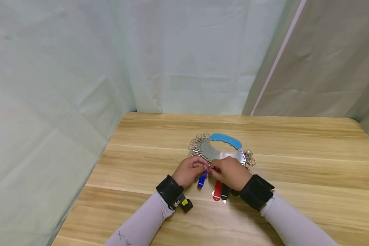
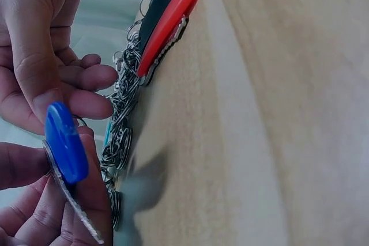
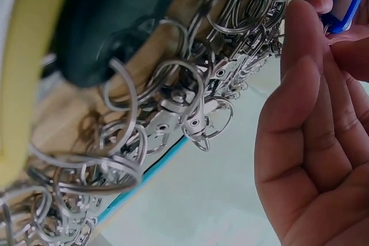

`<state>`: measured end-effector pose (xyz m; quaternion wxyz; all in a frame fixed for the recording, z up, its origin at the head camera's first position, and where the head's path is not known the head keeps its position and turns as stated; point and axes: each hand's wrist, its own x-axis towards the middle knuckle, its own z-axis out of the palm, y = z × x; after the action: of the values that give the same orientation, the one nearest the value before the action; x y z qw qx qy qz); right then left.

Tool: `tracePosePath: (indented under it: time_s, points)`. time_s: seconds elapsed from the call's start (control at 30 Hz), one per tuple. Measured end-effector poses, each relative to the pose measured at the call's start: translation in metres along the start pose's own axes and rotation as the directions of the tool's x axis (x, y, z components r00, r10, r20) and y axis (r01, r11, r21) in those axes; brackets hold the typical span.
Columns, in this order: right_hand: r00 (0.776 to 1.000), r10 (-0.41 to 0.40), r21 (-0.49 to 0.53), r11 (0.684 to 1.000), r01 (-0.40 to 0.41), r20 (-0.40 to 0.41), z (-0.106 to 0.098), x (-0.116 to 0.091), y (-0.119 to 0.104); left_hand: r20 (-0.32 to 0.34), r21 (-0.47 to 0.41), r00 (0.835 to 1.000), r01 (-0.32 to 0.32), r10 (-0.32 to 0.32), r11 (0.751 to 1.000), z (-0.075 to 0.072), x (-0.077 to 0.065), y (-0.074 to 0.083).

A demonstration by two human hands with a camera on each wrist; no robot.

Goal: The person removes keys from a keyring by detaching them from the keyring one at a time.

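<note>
My left hand (image 1: 189, 172) pinches a key with a blue tag (image 1: 202, 181); in the left wrist view the silver key (image 2: 78, 211) lies between thumb and fingers, beside the tag. My right hand (image 1: 230, 171) meets it, thumb and index fingertip pinched at the tag's small ring, which the fingers mostly hide. Both hands are over the front edge of a curved metal key holder (image 1: 210, 153) with a blue grip (image 1: 226, 138). Many silver rings and clips (image 3: 196, 84) line its rim.
A red tag (image 1: 217, 191) and a dark tag (image 1: 224, 192), with keys, lie on the wooden table (image 1: 295, 164) in front of the holder. A yellow tag (image 3: 17, 67) shows close up in the right wrist view. Pale curtains (image 1: 200, 61) stand behind and to the left.
</note>
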<state>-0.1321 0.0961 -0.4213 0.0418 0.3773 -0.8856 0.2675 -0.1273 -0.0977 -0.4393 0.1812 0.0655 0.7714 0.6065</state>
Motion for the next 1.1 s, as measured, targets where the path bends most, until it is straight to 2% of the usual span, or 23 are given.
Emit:
tracePosePath:
  time_s: [0.33, 0.67, 0.87, 1.1]
  points:
    - [1.000, 0.004, -0.001, 1.000, -0.004, -0.004, 0.0010, 0.0003, 0.0003, -0.013, 0.047, 1.000, -0.004, 0.004, 0.999, -0.0007, -0.0006, 0.0020]
    - [0.999, 0.040, 0.002, 0.999, -0.040, 0.010, 0.0018, 0.0018, 0.0007, 0.007, -0.049, 1.000, -0.024, 0.024, 0.999, -0.0005, -0.0013, 0.0020]
    - [0.998, 0.056, 0.014, 0.998, -0.056, 0.034, 0.0025, 0.0016, 0.0001, 0.010, -0.054, 0.999, -0.030, 0.030, 0.998, 0.0005, -0.0009, -0.0003]
    - [0.999, 0.050, -0.067, 0.997, -0.049, 0.003, 0.0039, 0.0001, -0.0012, 0.007, -0.024, 0.998, -0.055, 0.055, 0.998, 0.0024, -0.0021, 0.0006]
